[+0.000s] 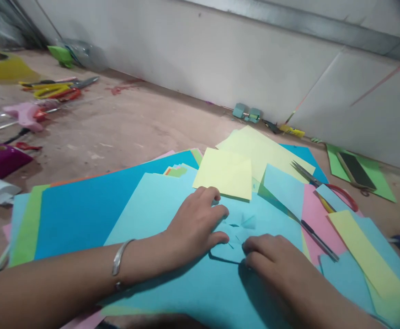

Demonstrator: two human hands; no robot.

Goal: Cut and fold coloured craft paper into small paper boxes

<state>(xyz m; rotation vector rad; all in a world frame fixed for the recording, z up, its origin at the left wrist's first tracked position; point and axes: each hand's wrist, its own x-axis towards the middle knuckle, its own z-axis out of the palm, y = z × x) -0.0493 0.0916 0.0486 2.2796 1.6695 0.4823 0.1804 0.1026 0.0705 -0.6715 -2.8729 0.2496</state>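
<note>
A small light-blue square of paper [232, 249] with little cuts and folds in its middle lies on a larger light-blue sheet [145, 210]. My left hand [200, 219], wearing a silver bracelet, rests on the square's left side with thumb and fingers apart. At the right edge of the square, my right hand [271, 256] has its fingers closed together on the paper. Just behind my left hand sits a pale yellow square of paper [223, 173]. Scissors with red handles [340, 194] and a grey pen [319, 241] lie to the right.
Blue card [79, 205] and other coloured sheets spread beneath. Yellow strips [357, 251] lie at right. A pink glue gun [24, 114], pliers [59, 87] and a yellow tape roll [8, 68] stand at left. A dark block [355, 170] rests on green paper near the wall.
</note>
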